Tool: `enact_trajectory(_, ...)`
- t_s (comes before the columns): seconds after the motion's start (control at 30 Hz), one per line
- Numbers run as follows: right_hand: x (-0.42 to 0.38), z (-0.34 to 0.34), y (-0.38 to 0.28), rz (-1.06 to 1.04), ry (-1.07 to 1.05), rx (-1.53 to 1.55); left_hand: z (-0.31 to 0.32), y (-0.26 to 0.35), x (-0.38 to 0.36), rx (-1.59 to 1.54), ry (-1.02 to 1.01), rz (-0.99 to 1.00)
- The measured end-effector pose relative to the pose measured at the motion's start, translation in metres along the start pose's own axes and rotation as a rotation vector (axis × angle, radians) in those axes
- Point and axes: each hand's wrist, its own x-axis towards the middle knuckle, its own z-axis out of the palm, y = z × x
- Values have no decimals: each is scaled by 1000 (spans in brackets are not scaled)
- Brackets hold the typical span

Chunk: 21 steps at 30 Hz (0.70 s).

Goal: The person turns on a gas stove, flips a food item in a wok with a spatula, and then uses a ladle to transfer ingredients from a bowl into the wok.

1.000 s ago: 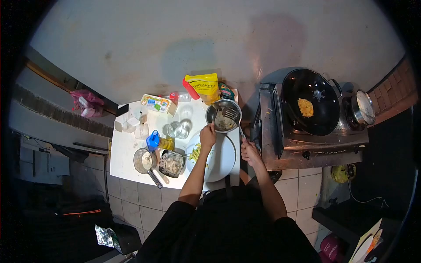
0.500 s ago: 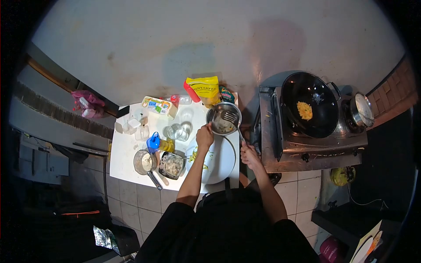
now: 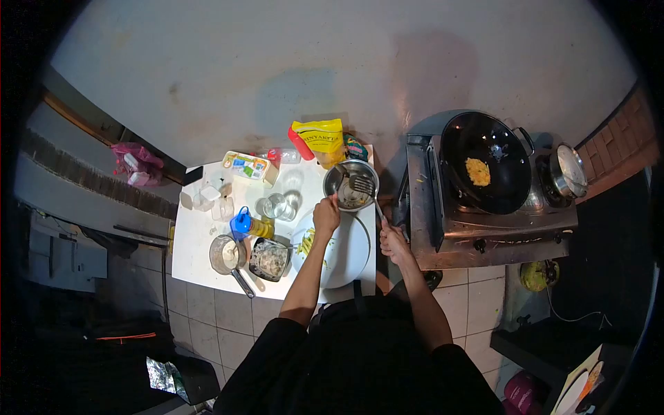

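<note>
My right hand [image 3: 394, 243] is closed round the handle of a slotted metal spatula [image 3: 377, 205]. The slotted head lies over a round steel bowl [image 3: 352, 163] at the table's right side, with pale residue inside. At the bowl's near left rim, the fingers of my left hand [image 3: 326, 217] are pinched together; a thin dark shape above them may be a utensil, but I cannot make it out. Below both hands, a large white plate [image 3: 349, 259] carries cut green pieces [image 3: 306, 243]. In the black wok [image 3: 505, 187] on the stove, an orange-yellow fritter [image 3: 478, 172] lies flat.
On the white table [image 3: 190, 256] stand a saucepan [image 3: 224, 254], a container of pale mixture [image 3: 270, 259], an oil jug [image 3: 243, 225], a glass [image 3: 275, 206], an egg carton [image 3: 247, 168] and a yellow pouch [image 3: 322, 140]. A lidded pot [image 3: 568, 171] sits right of the wok.
The spatula head has shifted slightly within the bowl. My left hand has moved a little right along the bowl's rim. The fritter stays in the wok.
</note>
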Motion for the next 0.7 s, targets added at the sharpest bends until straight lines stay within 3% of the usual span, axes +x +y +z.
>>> enact_trajectory(0.27,1,-6,3,33,-120,150,12,-8,-1,-64,47,1)
enact_trajectory(0.33,3,-9,6,46,-136,158,-4,12,-3,-232,120,66)
enact_trajectory(0.53,-2,-6,2,99,-192,210,-32,47,-2,-356,99,12)
enact_trajectory(0.57,-2,-6,-1,126,-225,290,-23,37,-3,-355,100,11)
enact_trajectory(0.63,0,-9,2,154,-260,371,-2,15,-5,5,48,24)
enact_trajectory(0.7,2,-12,12,217,-215,324,1,12,-4,5,11,-31)
